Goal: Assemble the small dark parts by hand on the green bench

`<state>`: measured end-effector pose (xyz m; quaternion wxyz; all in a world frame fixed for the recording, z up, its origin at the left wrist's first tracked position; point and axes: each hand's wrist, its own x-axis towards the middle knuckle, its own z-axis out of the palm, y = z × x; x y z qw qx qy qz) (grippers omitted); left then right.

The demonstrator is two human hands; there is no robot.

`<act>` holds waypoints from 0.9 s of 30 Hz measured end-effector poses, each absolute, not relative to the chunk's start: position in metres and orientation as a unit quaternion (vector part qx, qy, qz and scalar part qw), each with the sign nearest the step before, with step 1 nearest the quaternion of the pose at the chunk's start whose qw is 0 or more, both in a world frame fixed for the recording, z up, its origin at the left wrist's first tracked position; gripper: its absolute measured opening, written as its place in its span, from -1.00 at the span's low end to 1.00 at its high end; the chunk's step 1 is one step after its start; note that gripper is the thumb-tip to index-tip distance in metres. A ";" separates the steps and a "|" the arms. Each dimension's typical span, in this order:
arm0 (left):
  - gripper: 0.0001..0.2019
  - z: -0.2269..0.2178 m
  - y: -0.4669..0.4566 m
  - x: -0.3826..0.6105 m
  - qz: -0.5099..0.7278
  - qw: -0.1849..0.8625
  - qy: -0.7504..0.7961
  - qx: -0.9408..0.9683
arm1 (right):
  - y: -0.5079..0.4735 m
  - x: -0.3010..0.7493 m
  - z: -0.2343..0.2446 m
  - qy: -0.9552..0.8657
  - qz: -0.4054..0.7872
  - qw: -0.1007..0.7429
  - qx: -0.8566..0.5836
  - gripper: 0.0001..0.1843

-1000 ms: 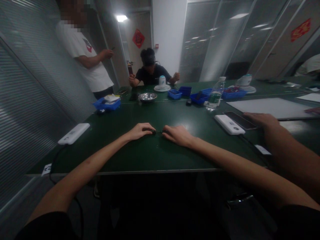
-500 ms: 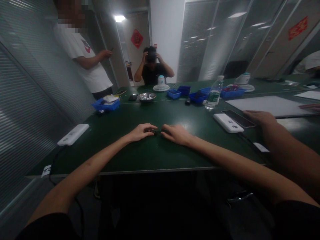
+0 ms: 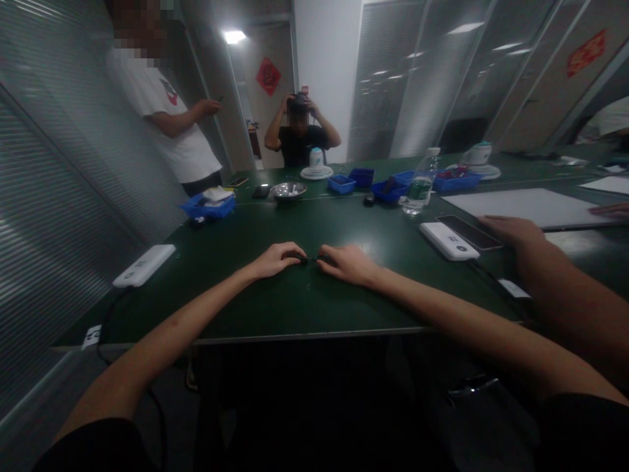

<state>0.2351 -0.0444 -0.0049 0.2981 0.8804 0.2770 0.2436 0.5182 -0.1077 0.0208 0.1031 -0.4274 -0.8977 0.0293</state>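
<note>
Near the middle of the green table (image 3: 275, 308), my left hand (image 3: 276, 260) rests with its fingers curled and pinched on a small dark thing (image 3: 304, 260). My right hand (image 3: 348, 263) lies just to the right of it, fingers bent and closed round the other end. A thin dark piece spans the narrow gap between the fingertips. Most of what I hold is covered by my fingers, and its kind is too small and dim to make out.
White power banks (image 3: 144, 265) (image 3: 448, 241) with cables lie on both sides. A phone (image 3: 469, 233) and a co-worker's arm (image 3: 565, 282) are at right. Farther back stand a bottle (image 3: 421, 183), a metal bowl (image 3: 289, 191) and blue trays (image 3: 209, 205). Another person sits opposite.
My left fingers have drawn in slightly closer on the small dark thing; my right hand has stayed put. The person opposite has shifted their hands on their head.
</note>
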 end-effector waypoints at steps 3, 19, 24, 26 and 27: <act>-0.77 -0.005 -0.045 0.236 0.241 0.303 0.261 0.885 | -0.107 0.518 0.019 -0.901 0.023 0.097 -0.423 -0.57; -0.57 -0.007 -0.043 0.234 0.250 0.231 0.275 0.899 | -0.107 0.515 0.021 -0.845 0.010 0.089 -0.528 -0.56; -0.74 -0.005 -0.043 0.230 0.233 0.208 0.274 0.910 | -0.108 0.515 0.025 -0.835 0.029 0.084 -0.543 -0.54; -0.74 -0.004 -0.038 0.224 0.234 0.196 0.289 0.907 | -0.108 0.515 0.025 -0.835 0.030 0.079 -0.543 -0.54; -0.74 -0.004 -0.033 0.219 0.235 0.189 0.303 0.904 | -0.108 0.515 0.024 -0.836 0.031 0.078 -0.543 -0.54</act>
